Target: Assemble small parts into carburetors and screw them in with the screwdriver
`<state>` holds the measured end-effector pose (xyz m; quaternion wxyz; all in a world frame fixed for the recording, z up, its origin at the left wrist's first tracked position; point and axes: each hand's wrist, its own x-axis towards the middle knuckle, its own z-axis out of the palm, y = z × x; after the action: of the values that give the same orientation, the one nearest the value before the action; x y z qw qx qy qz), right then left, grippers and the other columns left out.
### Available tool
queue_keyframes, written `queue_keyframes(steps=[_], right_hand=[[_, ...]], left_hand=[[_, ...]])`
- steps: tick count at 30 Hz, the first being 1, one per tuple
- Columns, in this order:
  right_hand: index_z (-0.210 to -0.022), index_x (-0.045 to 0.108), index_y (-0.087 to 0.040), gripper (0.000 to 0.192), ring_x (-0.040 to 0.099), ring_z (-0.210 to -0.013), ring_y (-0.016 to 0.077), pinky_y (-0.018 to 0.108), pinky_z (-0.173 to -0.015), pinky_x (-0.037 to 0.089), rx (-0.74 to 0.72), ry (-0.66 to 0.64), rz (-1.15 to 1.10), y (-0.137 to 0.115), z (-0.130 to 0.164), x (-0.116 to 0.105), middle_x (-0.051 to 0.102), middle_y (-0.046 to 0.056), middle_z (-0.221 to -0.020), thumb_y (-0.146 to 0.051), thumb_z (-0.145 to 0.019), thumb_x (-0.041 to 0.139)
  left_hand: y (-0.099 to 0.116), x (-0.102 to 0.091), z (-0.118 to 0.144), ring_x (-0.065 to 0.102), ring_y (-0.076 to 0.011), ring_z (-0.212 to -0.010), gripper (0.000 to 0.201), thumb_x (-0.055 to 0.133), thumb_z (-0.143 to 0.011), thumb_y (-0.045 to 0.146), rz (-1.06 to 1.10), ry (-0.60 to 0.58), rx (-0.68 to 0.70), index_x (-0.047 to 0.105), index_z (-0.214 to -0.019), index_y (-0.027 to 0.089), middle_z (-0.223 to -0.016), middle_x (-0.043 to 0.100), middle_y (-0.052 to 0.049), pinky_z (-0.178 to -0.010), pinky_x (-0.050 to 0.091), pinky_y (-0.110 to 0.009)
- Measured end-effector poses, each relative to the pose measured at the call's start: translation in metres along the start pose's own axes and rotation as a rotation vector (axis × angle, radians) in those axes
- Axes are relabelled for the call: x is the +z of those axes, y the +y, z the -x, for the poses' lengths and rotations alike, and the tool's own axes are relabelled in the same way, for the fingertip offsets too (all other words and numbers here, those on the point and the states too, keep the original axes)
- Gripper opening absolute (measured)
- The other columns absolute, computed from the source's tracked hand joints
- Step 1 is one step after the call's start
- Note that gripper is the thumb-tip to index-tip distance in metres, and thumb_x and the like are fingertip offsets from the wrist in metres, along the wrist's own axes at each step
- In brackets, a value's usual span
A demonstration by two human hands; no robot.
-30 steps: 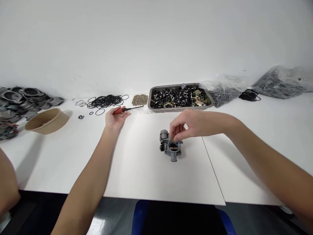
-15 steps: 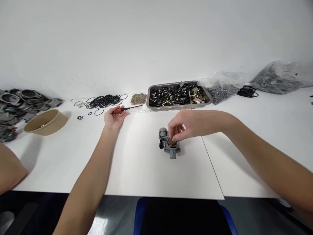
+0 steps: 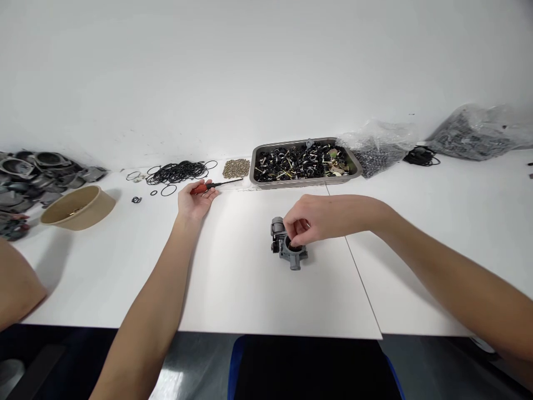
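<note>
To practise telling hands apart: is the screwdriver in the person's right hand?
No, the left hand holds the screwdriver, while the right hand is at the casting.

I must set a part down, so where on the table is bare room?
Bare table: between the gray casting and front edge; between the left forearm and tan bowl. Crowded: along the wall, from castings pile to plastic bags.
</note>
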<state>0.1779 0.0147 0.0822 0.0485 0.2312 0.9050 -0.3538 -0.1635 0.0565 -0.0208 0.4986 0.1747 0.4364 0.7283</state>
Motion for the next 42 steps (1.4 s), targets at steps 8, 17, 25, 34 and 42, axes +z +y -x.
queue_keyframes(steps=[8,17,25,34,42], right_hand=[[-0.075,0.061,-0.019,0.01,0.052,-0.061,0.0106,0.024,-0.05,0.033,0.032,0.021,0.003,0.002,-0.002,0.002,0.064,0.001,-0.077,-0.027,-0.079,0.063],[-0.084,0.058,-0.021,0.017,0.055,-0.067,0.0138,0.025,-0.052,0.036,0.063,0.008,-0.05,0.013,-0.01,0.002,0.064,0.001,-0.081,-0.033,-0.076,0.068],[-0.088,0.063,-0.022,0.023,0.056,-0.067,0.0155,0.027,-0.055,0.037,0.076,0.056,-0.08,0.017,-0.004,0.002,0.066,0.003,-0.084,-0.045,-0.084,0.061],[-0.089,0.063,-0.017,0.027,0.057,-0.069,0.0141,0.028,-0.063,0.042,0.0,0.351,-0.38,0.033,-0.012,0.021,0.064,0.003,-0.079,-0.043,-0.089,0.055],[-0.091,0.06,-0.017,0.025,0.054,-0.068,0.0131,0.027,-0.06,0.043,0.035,0.697,-0.648,0.061,-0.04,0.064,0.06,0.002,-0.081,-0.041,-0.089,0.055]], left_hand=[[0.001,-0.001,0.0,0.062,-0.0171,-0.064,0.01,0.056,-0.067,0.012,0.0,-0.003,-0.004,0.06,-0.076,0.01,-0.08,0.068,-0.011,-0.068,0.057,-0.036],[0.0,-0.001,-0.001,0.061,-0.0169,-0.064,0.009,0.055,-0.069,0.012,-0.004,-0.003,-0.009,0.06,-0.077,0.011,-0.079,0.068,-0.011,-0.067,0.058,-0.036],[0.005,0.002,0.004,0.06,-0.0169,-0.061,0.011,0.056,-0.066,0.01,0.026,0.028,-0.028,0.059,-0.077,0.011,-0.074,0.066,-0.009,-0.063,0.055,-0.035],[0.013,0.006,0.011,0.057,-0.0157,-0.059,0.012,0.057,-0.064,0.011,0.076,0.017,-0.024,0.059,-0.075,0.013,-0.07,0.064,-0.007,-0.06,0.053,-0.032],[0.027,0.025,0.031,0.058,-0.0146,-0.062,0.012,0.057,-0.062,0.013,0.13,-0.018,0.0,0.059,-0.074,0.014,-0.08,0.066,-0.009,-0.064,0.054,-0.031]])
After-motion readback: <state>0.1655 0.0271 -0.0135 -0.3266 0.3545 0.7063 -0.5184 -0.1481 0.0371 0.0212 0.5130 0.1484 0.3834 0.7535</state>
